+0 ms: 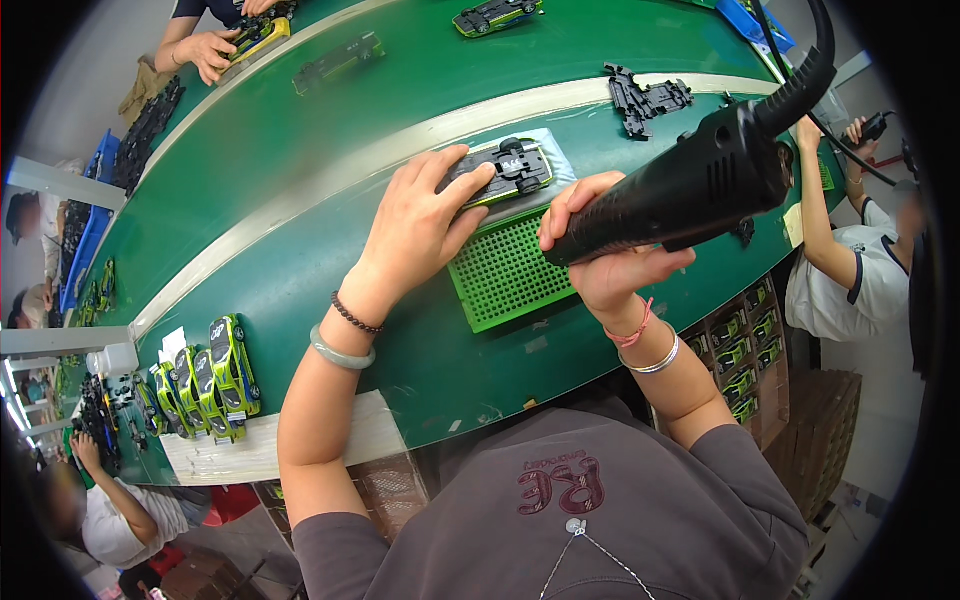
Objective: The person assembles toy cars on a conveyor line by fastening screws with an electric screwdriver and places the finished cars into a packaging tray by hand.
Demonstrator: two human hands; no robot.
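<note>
My left hand (425,215) rests over an upturned toy car (515,168), its fingers and thumb gripping the black underside. Black wheels and a thin yellow-green edge of the body show beyond the fingertips. The car lies on a pale blue pad (562,155). In my right hand (605,275) is a thick black corded electric screwdriver (690,185), slanting with its cord end up to the right. Its tip is hidden by my hand, so I cannot tell whether it touches anything. Just below the car sits a green perforated tray (510,270).
Black plastic chassis parts (640,100) lie beyond the screwdriver. Several green toy cars (205,385) stand at the left of the green bench. Another upturned car (495,15) is on the far belt, where a co-worker's hands (210,55) hold one. A divided box (740,350) holds cars at right.
</note>
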